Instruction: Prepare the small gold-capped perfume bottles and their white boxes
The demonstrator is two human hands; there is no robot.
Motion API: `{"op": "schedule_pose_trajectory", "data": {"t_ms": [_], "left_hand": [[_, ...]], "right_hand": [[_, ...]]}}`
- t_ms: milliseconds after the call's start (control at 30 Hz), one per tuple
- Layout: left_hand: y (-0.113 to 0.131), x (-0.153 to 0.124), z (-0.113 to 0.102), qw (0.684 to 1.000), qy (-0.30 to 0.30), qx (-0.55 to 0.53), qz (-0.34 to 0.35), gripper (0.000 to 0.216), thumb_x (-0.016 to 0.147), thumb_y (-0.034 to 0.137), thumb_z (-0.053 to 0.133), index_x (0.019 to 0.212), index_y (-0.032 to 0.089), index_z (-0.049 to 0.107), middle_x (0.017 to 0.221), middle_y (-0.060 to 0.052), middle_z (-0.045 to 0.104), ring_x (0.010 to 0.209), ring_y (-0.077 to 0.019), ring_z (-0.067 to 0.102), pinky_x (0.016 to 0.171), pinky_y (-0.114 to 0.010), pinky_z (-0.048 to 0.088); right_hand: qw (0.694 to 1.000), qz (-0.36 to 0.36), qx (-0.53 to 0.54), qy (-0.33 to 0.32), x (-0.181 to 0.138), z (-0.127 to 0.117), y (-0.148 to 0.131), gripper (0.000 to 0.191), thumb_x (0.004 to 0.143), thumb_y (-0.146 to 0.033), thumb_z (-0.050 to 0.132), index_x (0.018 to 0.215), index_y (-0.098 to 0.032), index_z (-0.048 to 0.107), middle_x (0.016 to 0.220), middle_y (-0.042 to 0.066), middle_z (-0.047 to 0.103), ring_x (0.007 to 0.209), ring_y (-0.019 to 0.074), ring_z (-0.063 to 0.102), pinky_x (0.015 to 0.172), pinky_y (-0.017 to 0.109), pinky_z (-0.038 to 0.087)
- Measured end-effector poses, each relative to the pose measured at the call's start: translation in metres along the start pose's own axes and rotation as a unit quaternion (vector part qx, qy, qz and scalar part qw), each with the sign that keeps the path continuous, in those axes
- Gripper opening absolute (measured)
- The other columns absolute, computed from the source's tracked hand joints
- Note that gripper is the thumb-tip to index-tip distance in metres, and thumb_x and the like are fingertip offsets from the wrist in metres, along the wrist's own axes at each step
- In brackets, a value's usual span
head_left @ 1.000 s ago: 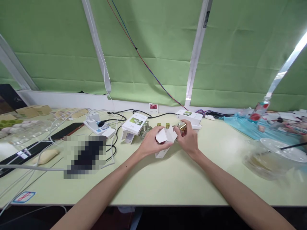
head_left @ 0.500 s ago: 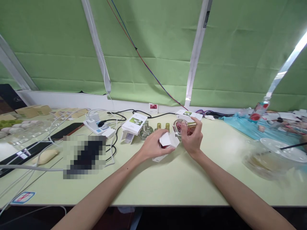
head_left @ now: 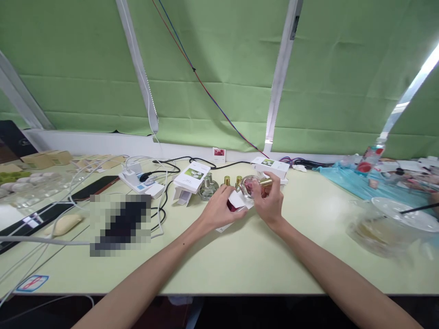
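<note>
My left hand (head_left: 219, 208) is wrapped round a small white carton (head_left: 237, 199), whose flaps stand open toward the right. Something red shows on or inside the carton. In my right hand (head_left: 269, 201) is a round glass perfume bottle (head_left: 247, 185) with pink contents and a gold neck, tilted on its side. Its glass base points left and is close by the carton's flaps; I cannot tell whether they touch. Behind my hands stand gold-topped bottles (head_left: 227, 181), partly hidden. To their left are clear glass bottles (head_left: 207, 188) beside a white box with a flower picture (head_left: 192, 177).
Another white box (head_left: 270, 166) lies at the back. A power strip (head_left: 139, 181) with tangled cables is on the left, near a pixelated dark object (head_left: 121, 224). To the right sit a plastic-bagged bowl (head_left: 387, 228) and a blue plastic sheet (head_left: 356, 180).
My right hand has brought the perfume bottle left and slightly down, closer to the carton's open flaps. The left hand with the carton has shifted only slightly.
</note>
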State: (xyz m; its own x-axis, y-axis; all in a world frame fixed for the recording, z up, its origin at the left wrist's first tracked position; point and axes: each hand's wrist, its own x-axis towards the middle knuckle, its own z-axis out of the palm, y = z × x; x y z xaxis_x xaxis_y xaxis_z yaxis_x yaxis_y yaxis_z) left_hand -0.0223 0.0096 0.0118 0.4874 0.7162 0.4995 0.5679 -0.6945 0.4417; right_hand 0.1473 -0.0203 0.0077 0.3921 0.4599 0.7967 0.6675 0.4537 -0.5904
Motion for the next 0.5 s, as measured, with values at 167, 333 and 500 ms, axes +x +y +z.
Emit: {"op": "schedule_pose_trajectory", "data": {"t_ms": [167,333,500], "left_hand": [[0.0028,-0.0002,-0.0008,1.000,-0.006,0.000,-0.015,0.051,0.071,0.048,0.075,0.111,0.022,0.055,0.103,-0.005,0.059,0.094,-0.0253,0.063,0.076,-0.036,0.050],[0.0017,-0.0005,-0.0006,1.000,-0.002,0.003,-0.006,0.050,0.073,0.047,0.073,0.111,0.022,0.053,0.105,-0.006,0.059,0.096,-0.0261,0.063,0.076,-0.036,0.050],[-0.0001,-0.0012,-0.0001,1.000,-0.010,-0.001,-0.015,0.051,0.073,0.049,0.072,0.111,0.022,0.051,0.109,-0.007,0.059,0.100,-0.0267,0.062,0.080,-0.037,0.049]], "right_hand": [[0.999,0.026,0.007,-0.039,-0.0036,0.0014,0.0000,0.037,0.093,-0.044,0.054,0.119,-0.018,0.052,0.075,-0.001,0.064,0.049,0.0109,0.053,0.050,0.025,0.046],[0.997,0.055,0.012,-0.049,-0.0046,0.0019,0.0013,0.036,0.091,-0.044,0.056,0.117,-0.019,0.054,0.079,0.000,0.066,0.052,0.0115,0.056,0.052,0.025,0.048],[0.993,0.093,0.024,-0.062,-0.0051,0.0024,0.0012,0.038,0.091,-0.046,0.057,0.117,-0.018,0.055,0.080,0.001,0.067,0.053,0.0131,0.057,0.055,0.027,0.049]]}}
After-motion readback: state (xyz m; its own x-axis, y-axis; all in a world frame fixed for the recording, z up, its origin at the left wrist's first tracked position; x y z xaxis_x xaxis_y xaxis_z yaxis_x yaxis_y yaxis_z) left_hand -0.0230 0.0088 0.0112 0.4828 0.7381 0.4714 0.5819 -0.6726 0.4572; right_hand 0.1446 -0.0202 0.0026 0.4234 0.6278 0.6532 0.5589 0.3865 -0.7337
